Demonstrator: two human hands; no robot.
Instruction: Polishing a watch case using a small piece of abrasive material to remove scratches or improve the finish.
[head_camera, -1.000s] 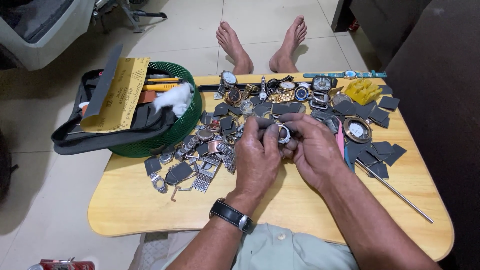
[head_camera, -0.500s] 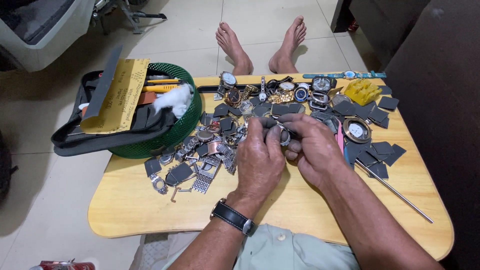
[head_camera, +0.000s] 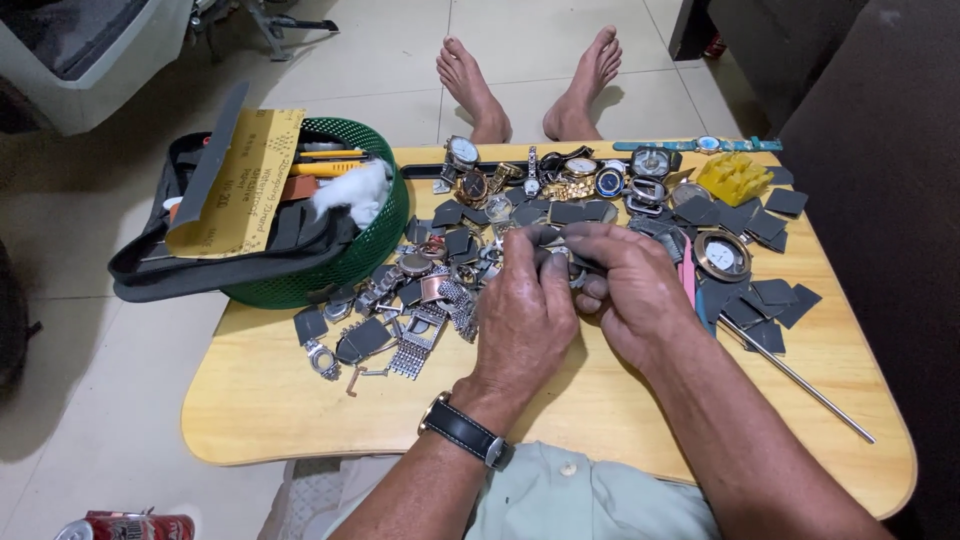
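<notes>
My left hand (head_camera: 527, 312) and my right hand (head_camera: 628, 290) meet over the middle of a low wooden table (head_camera: 300, 400). Together their fingertips pinch a small silver watch case (head_camera: 568, 266), which is mostly hidden between the fingers. A black-strapped wristwatch (head_camera: 466, 431) is on my left wrist. Just left of my left hand lies a heap of metal watch bands and watch parts (head_camera: 415, 310). Dark square pieces (head_camera: 765, 300) lie right of my right hand.
A green basket (head_camera: 365, 250) with a black pouch, yellow sandpaper and white cloth sits at the table's left. Several watches (head_camera: 570, 180) line the far edge beside a yellow block (head_camera: 733, 177). A metal rod (head_camera: 800, 380) lies at right. My bare feet (head_camera: 530, 80) rest beyond.
Both hands stay joined on the small watch case; the fingers have shifted slightly around it. Nothing else on the table has moved.
</notes>
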